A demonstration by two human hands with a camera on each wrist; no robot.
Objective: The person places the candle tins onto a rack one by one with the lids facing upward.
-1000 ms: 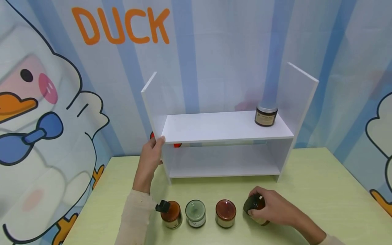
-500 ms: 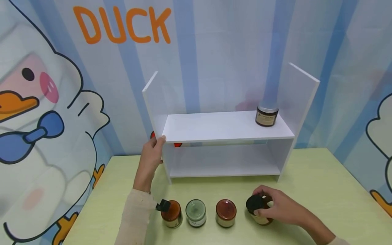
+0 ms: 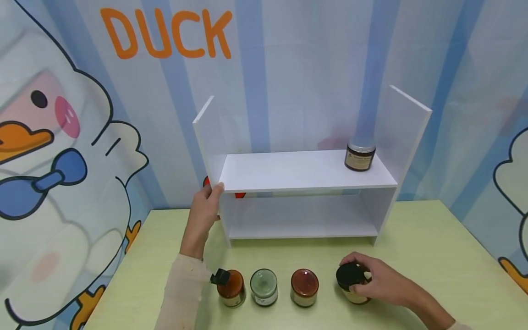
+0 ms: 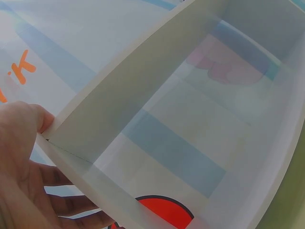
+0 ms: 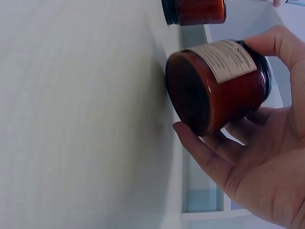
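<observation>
My left hand [image 3: 205, 204] grips the left side panel of a white two-tier shelf [image 3: 305, 169]. In the left wrist view its thumb [image 4: 45, 118] lies at the corner where shelf board and panel meet, fingers on the panel's outer face. My right hand [image 3: 385, 279] holds an amber glass jar [image 3: 355, 295] with a black lid, low over the table at the right end of the row. The right wrist view shows this jar [image 5: 219, 86] with a beige label, its dark base exposed, thumb near the lid and fingers around its side.
On the table [image 3: 429, 243] stand an amber pump bottle [image 3: 232, 288], a green jar [image 3: 264, 286] and a reddish-brown jar [image 3: 304, 288]. A dark jar with a silver lid [image 3: 360, 157] sits on the upper board's right end. Behind hangs a striped duck backdrop [image 3: 305, 68].
The right hand has shifted slightly right with the amber jar and turned it, so its black lid faces up more. The left hand keeps its grip on the shelf.
</observation>
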